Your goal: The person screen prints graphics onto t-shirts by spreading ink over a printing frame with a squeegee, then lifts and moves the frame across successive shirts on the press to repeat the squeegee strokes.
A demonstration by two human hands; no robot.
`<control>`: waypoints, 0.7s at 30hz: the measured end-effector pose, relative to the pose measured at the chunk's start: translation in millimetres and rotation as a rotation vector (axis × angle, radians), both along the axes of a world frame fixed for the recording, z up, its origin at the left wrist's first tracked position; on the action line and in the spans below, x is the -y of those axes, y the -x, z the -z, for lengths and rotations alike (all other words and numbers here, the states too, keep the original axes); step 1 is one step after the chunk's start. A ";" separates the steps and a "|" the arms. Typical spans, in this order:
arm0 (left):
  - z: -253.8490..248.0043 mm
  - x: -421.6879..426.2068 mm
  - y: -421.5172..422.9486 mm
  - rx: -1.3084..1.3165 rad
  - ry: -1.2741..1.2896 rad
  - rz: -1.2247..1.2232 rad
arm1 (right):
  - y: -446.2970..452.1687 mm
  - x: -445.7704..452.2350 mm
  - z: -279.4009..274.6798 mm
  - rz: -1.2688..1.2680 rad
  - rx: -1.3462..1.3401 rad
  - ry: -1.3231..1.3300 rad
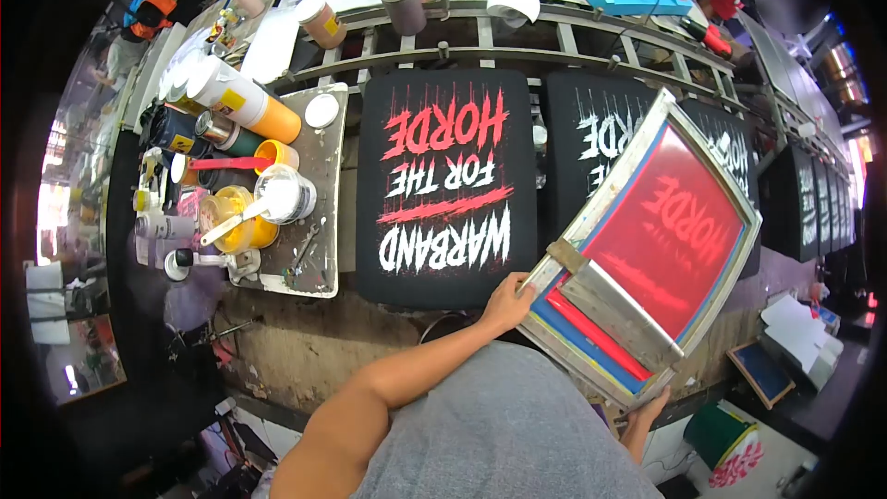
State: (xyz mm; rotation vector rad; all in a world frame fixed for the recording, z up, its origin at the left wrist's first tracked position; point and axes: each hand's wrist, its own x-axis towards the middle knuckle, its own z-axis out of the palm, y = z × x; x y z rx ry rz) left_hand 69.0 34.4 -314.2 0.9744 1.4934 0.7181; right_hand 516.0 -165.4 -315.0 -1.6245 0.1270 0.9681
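A screen printing frame [614, 177] is tilted up in front of me at the right, gripped by both hands. Its red mesh [656, 222] carries the faint lettering "HORDE". Across its near part lies a squeegee [621, 307], beside a band of red ink. My left hand [508, 303] is closed on the frame's left corner. My right hand [649, 414] is closed around the near lower corner, its fingers partly hidden. A black printed shirt panel [446, 285] lies flat left of the frame, with red and white lettering.
More black printed panels [577, 97] sit behind the frame, partly covered. At left, a tray [314, 212] holds ink tubs, a white tub [286, 196] and a red spatula [226, 164]. A metal rail [407, 57] runs along the back. A green bin [716, 430] stands lower right.
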 end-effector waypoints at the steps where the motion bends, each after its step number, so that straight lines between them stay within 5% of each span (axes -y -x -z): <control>1: 3.9 -0.5 -6.3 -0.012 0.008 -0.011 | -13.6 -16.8 1.6 -0.041 -0.005 0.003; 12: 21.2 -0.9 -76.3 -0.044 0.087 -0.442 | -107.8 -185.4 19.6 -0.294 -0.003 0.091; 21: 21.4 -7.3 -77.4 -0.105 0.102 -0.558 | -121.7 -225.4 41.2 -0.412 0.003 0.018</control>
